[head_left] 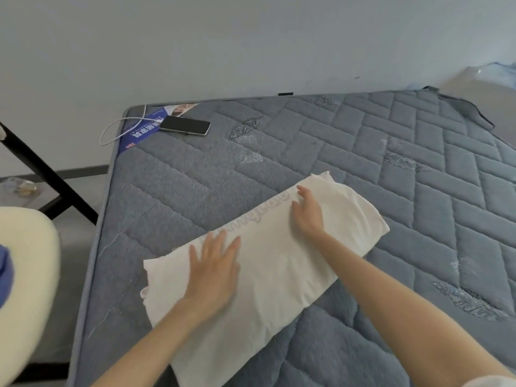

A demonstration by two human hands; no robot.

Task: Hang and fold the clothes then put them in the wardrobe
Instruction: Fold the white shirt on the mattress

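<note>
The white garment [268, 263] lies on the grey quilted mattress [391, 152], already brought in to a long, narrow band running from seven o'clock up to one o'clock across the near half of the bed. Both hands are on it, palms down and fingers straight, gripping nothing. The left hand [213, 270] presses the band's lower stretch and the right hand [307, 212] presses toward the far end at one o'clock, with a span of cloth between them. By my reading, the lengthwise folds are done and this is the smoothing pass. The crosswise folds are left, and so is the trip to the wardrobe, which is not in view, and neither is any hanger. There is faint pale lettering showing through the fabric just beside the right hand, running along the band, but it is too washed out to read. Out at ten o'clock from the garment, a dark phone [184, 125] lies face up near the mattress corner, with a white cable [117, 129] looping off its end and over the edge. Under it sits a blue label [139, 132] with white Chinese characters, upside down from here and too small to make out, plus a small red mark at its lower tip. At nine o'clock sits a cream cushion [28, 247], with a black frame leg [47, 174] behind it. Far off at two o'clock is a heap of pale blue cloth [497, 75], and I cannot tell whether it is clothing.
</note>
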